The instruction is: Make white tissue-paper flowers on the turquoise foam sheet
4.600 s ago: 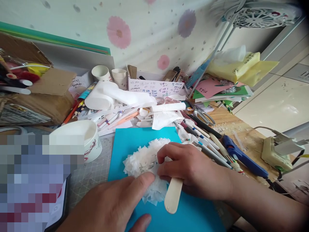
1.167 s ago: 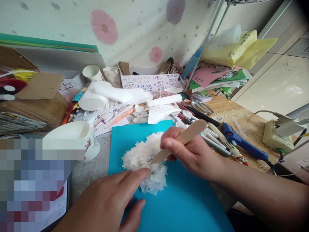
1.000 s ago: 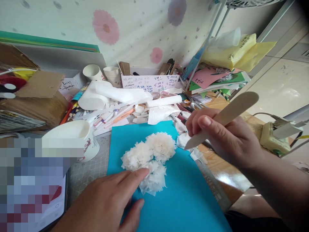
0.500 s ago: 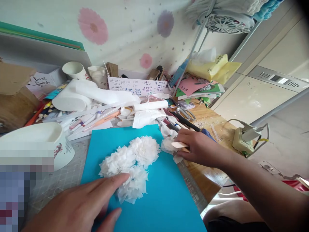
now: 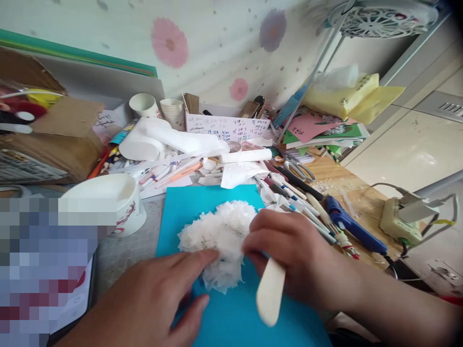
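Note:
White ruffled paper flowers [image 5: 220, 231] sit clustered on a blue sheet of card [image 5: 289, 323]. My left hand [image 5: 155, 284] lies at their lower left, its index fingertip touching the petals and its thumb apart, holding nothing. At the cluster's right edge is my right hand [image 5: 289, 246], fingers pinched together and closed on a flat wooden craft stick [image 5: 270, 291] whose rounded end points down toward me. Whether a bit of paper is also between those fingertips is hidden by the hand.
A white paper bowl [image 5: 133, 212] stands at left beside a pixelated phone-like screen [image 5: 68, 274]. Pens, paper scraps and scissors [image 5: 298, 169] crowd the back. A blue glue gun [image 5: 352, 224] lies at right, near a power strip [image 5: 401, 224]. A cardboard box [image 5: 72, 149] stands back left.
My right hand has moved from the paper scraps right of the card to the flower cluster, still with the stick. The left fingertip stays at the flowers. The view has shifted left.

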Tool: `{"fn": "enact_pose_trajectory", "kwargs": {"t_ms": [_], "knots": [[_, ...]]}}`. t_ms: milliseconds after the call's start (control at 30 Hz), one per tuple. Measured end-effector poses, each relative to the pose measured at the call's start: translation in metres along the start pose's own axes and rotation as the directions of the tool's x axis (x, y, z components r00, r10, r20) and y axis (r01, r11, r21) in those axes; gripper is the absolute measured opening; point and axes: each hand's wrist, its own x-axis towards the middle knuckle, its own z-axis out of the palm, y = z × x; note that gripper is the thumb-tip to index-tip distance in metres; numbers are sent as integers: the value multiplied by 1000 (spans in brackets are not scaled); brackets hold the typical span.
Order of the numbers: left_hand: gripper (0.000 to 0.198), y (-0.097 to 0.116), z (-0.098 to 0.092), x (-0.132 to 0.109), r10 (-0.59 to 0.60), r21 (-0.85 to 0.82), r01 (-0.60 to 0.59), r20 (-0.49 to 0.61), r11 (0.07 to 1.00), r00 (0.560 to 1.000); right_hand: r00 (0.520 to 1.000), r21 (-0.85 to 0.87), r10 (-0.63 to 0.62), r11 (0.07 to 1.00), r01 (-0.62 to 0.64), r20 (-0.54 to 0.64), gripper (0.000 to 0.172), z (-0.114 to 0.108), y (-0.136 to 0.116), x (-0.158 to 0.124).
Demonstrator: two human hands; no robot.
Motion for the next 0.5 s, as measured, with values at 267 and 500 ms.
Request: {"fn": "enact_pose_trajectory", "kwargs": {"t_ms": [267, 500], "knots": [[17, 4, -5, 3, -60, 15, 59, 139, 998, 988, 974, -135, -105, 982, 134, 202, 21, 15, -2, 6], [25, 8, -8, 3, -97, 21, 95, 181, 995, 979, 982, -59, -50, 996, 62, 183, 18, 14, 0, 6]]}}
